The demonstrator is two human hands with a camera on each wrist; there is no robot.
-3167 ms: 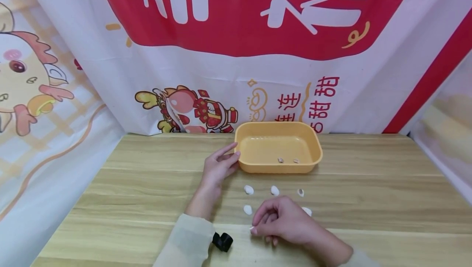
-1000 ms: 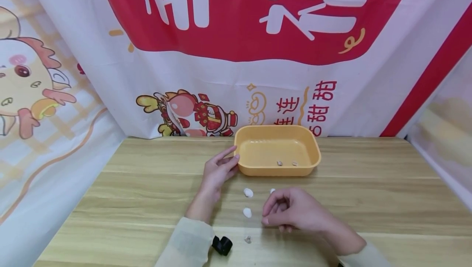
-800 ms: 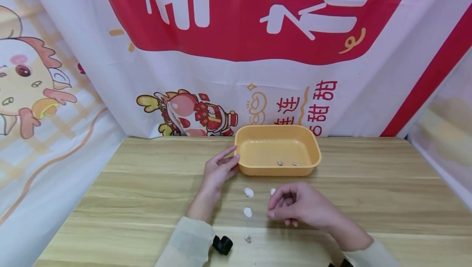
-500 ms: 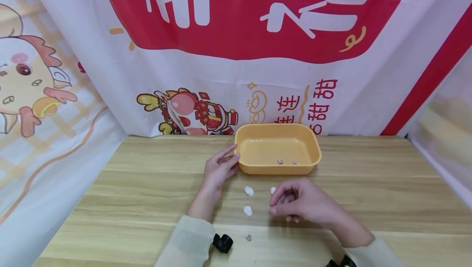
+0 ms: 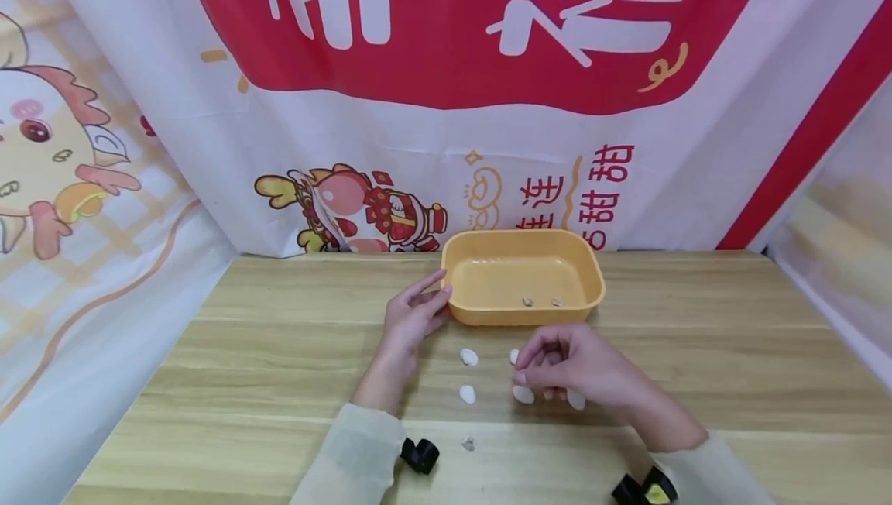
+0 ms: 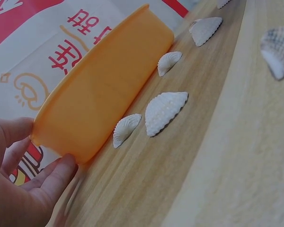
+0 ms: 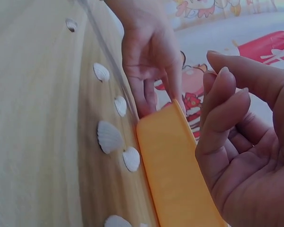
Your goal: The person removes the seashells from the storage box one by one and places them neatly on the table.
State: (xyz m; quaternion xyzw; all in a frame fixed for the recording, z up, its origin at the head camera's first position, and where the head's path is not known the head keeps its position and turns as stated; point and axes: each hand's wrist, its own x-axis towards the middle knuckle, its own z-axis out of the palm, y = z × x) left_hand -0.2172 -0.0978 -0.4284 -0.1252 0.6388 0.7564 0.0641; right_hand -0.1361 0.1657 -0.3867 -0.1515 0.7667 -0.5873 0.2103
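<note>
My left hand (image 5: 407, 323) rests its fingertips on the left end of a yellow plastic tub (image 5: 526, 317); the left wrist view shows fingers at its rim and lower wall. My right hand (image 7: 248, 127) hovers above the shells in front of the tub, fingers loosely curled, with nothing visible between them. White seashells lie below in rows: a back-left shell (image 5: 469, 358), a front-left shell (image 5: 468, 394), a middle shell (image 5: 523, 394) and a right shell (image 5: 576, 399). Nearer me is a brownish seashell (image 5: 468, 444). My right hand partly covers the back-middle shell (image 5: 514, 355).
Two small brownish shells (image 5: 527, 301) sit inside the tub near its front wall. The wooden table (image 5: 279, 381) ends at a printed red and white cloth (image 5: 446, 94) behind the tub. Black wrist straps (image 5: 420, 455) show at both sleeves.
My right hand earlier pinched a small shell near the front left; that spot now has a brownish shell lying on it. The hand has risen back and right. My left hand stays at the tub.
</note>
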